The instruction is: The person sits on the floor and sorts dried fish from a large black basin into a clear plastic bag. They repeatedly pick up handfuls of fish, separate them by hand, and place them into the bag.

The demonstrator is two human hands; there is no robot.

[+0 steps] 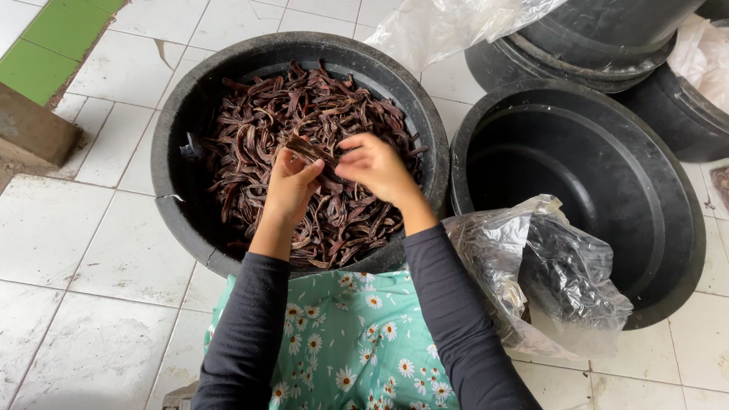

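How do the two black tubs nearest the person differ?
The left tub is heaped with dark brown pods; the right tub holds nothing visible. Both hands, left hand and right hand, work a pod over the left tub; a clear plastic bag drapes the right tub's rim. Both are round, black, on white tiles.

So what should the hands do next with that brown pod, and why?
Probably pull it apart. Both the left hand and right hand pinch one dark pod above the full tub of pods, so it looks ready to be split. An empty tub stands beside it.
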